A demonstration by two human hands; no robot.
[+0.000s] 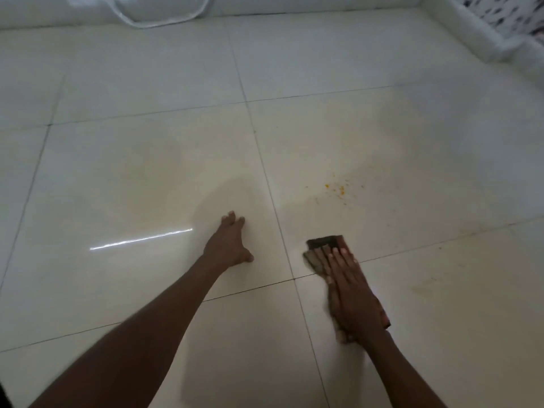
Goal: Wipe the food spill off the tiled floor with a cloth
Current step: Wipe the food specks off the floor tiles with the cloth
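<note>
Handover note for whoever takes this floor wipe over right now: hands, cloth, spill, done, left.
Left hand: open, flat on the tiled floor, bracing.
Right hand: open, fingers straight, pressing the cloth flat to the floor.
Spill: yellow crumbs lie ahead of the cloth and apart from it, on the tile past the grout line.
Done: cloth down. A faint smear shows near the crumbs.
Left: push the cloth forward over the crumbs and wipe them up.

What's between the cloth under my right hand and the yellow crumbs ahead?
In the head view, only bare tiled floor with a faint smear lies between the cloth, pressed flat by the right hand, and the yellow crumbs.
</note>
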